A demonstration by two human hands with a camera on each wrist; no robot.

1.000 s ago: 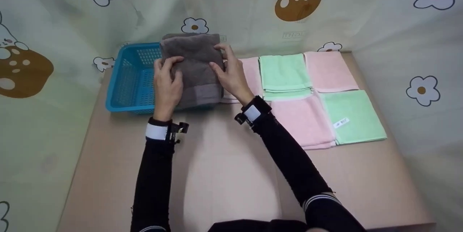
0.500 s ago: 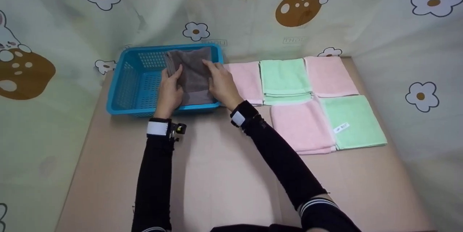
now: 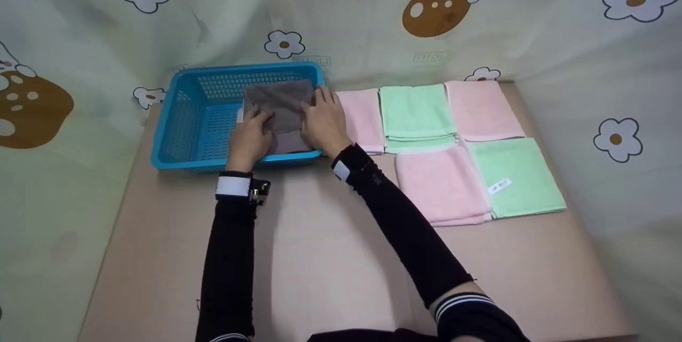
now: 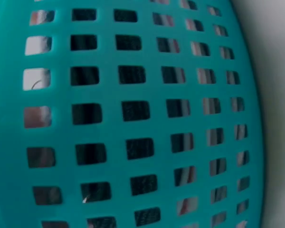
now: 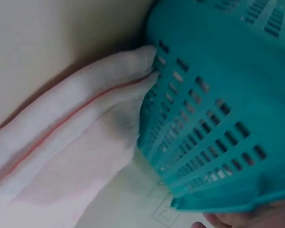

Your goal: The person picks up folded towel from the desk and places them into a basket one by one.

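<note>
A folded grey towel (image 3: 285, 98) lies in the right part of the blue plastic basket (image 3: 186, 163) in the head view. My left hand (image 3: 249, 138) holds the towel near its left side, thumb and fingertips against the cloth. At the opposite side my right hand (image 3: 326, 123) grips the edge beside the basket's right rim, with the thumb over the towel. Some fingers are hidden by the hands and the cloth. The left wrist view is filled by the basket wall (image 4: 111, 126). In the right wrist view, part of a hand (image 5: 256, 217) shows past the basket rim.
Right of the basket lie folded pink and green towels in two rows, among them a pink towel (image 3: 362, 121) close to the basket and a green towel (image 3: 525, 179) with a white label. A patterned curtain (image 3: 362, 27) hangs behind the table (image 3: 330, 257).
Both hands have lowered the grey towel from above the basket into its right part. It now lies flatter, and a white tag shows at its left edge. The other towels stay put.
</note>
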